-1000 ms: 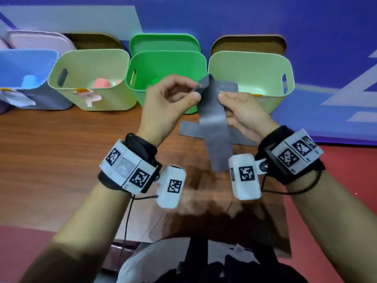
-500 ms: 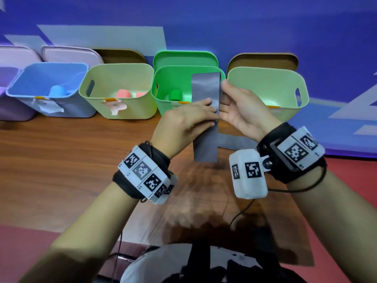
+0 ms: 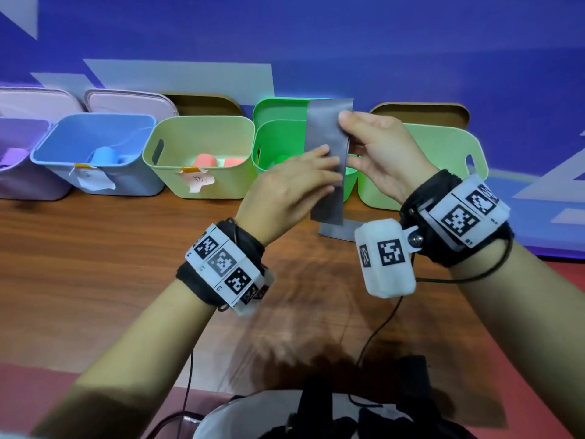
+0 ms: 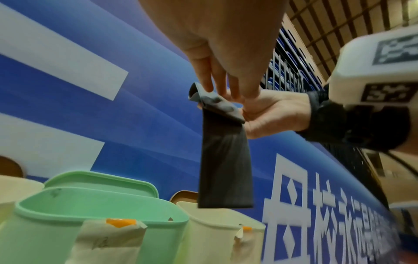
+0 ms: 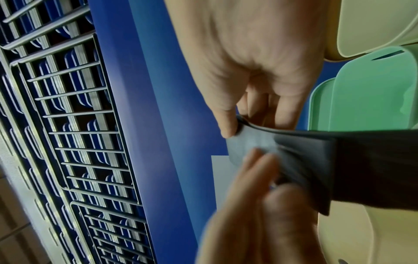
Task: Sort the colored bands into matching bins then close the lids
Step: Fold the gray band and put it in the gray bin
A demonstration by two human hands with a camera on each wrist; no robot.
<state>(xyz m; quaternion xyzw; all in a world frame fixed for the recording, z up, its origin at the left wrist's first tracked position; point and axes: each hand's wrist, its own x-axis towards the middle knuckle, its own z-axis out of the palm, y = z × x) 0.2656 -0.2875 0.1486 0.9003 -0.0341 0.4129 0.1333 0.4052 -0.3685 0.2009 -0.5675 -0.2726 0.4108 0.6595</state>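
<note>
While it is held up in the air above the table (image 3: pixel 95 255), the grey band (image 3: pixel 329 147) stands upright between both hands, in front of the green bin (image 3: pixel 278 137). The right hand (image 3: pixel 383 153) pinches its upper part w/ thumb on the near side and fingers behind. The left hand (image 3: pixel 291 191) lays straight fingers flat on the band's middle; in the left wrist view these fingers (image 4: pixel 210 78) press a folded part of the band onto the right palm, and the rest hangs down. A second grey band (image 3: pixel 338 231) lies on the table just below.

Behind stand a blue bin (image 3: pixel 95 137) w/ a blue roll inside and a pale green bin (image 3: pixel 202 137) w/ pink rolls. Paper labels (image 3: pixel 196 180) hang on the bins' fronts; the writing is too small to read. The blue wall (image 4: pixel 305 205) carries big white characters, blurred.
</note>
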